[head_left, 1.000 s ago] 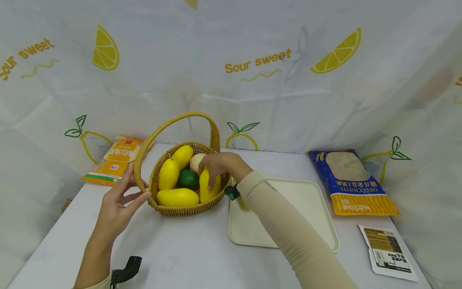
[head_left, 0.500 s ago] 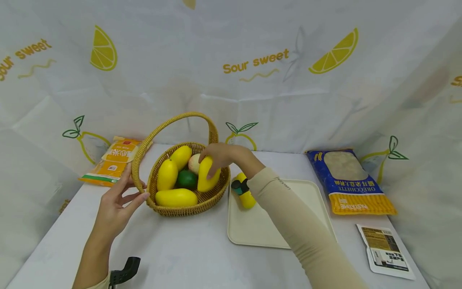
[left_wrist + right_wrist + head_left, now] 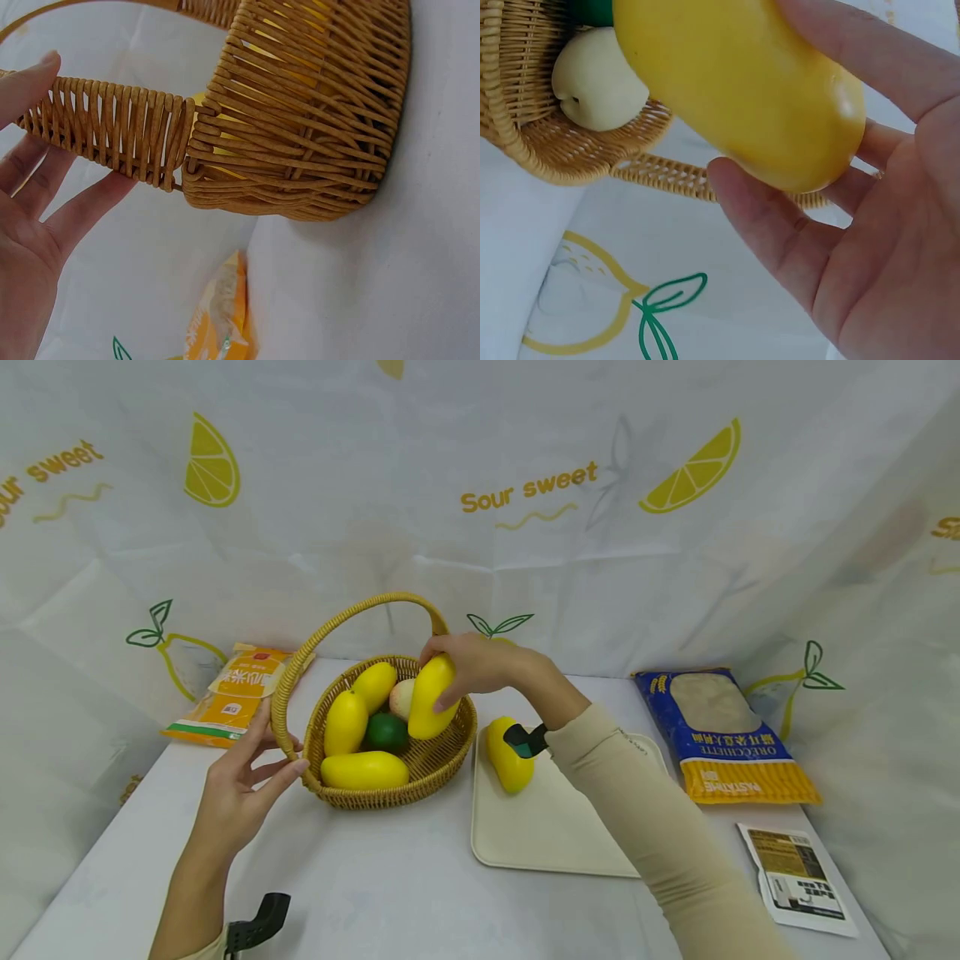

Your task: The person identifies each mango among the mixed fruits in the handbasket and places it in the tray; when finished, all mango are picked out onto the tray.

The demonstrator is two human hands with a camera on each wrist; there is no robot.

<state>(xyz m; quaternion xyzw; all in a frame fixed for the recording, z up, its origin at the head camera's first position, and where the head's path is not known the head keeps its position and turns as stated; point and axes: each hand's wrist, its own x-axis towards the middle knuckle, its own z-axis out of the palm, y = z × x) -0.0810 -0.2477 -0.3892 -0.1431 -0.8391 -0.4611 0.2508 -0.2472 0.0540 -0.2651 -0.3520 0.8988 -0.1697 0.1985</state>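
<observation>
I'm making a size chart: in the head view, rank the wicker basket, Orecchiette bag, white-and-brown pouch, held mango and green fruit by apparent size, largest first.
1. Wicker basket, handle included
2. Orecchiette bag
3. White-and-brown pouch
4. Mango, partly covered by the right hand
5. Green fruit

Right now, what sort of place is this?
Probably a staged tabletop set: printed sheet hung behind and at both sides, basket and tray on a white table.

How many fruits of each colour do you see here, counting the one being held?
Yellow fruits: 5 (3 in the basket, 1 in the right hand, 1 on the tray)
Green fruit: 1
Pale fruit: 1
Total visible: 7
</observation>
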